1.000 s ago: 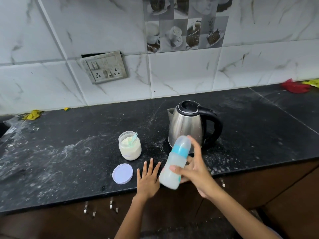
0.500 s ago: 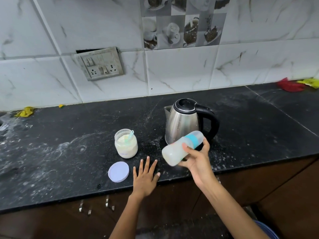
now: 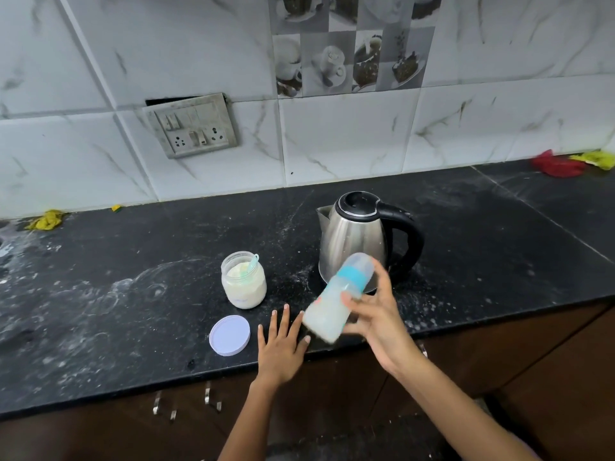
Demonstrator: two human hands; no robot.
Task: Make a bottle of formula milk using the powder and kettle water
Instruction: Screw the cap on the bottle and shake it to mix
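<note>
right hand (image 3: 379,319): grasping the baby bottle (image 3: 337,296) around its middle, thumb on the near side, fingers wrapped behind; held in the air over the front edge of the counter (image 3: 100,294)
baby bottle: tilted, capped end up and to the right, base down and to the left; teal collar under a clear cap; whitish cloudy liquid inside; outline blurred; upper end overlaps the kettle (image 3: 362,237) in view, contact cannot be told
left hand (image 3: 281,344): released, holding nothing; palm down, fingers spread and laid flat on the counter near the front edge, just left of the bottle base
kettle: steel body, black lid and black handle, upright on the counter behind the bottle; spout to the left, handle to the right; lid shut
powder jar (image 3: 244,281): clear, open, upright, left of the kettle; about full of pale powder
scoop (image 3: 252,261): light blue handle sticking out of the jar mouth, leaning on the right rim
jar lid (image 3: 229,335): pale lilac, round, lying flat on the counter in front of the jar, just left of the left hand, not touching it
counter: dark stone, dusted with white streaks and specks
switch plate (image 3: 191,126): on the tiled wall, upper left, tilted
red cloth (image 3: 555,165): far right at the back of the counter, beside a yellow cloth (image 3: 595,158)
yellow scrap (image 3: 46,220): far left at the back edge
</note>
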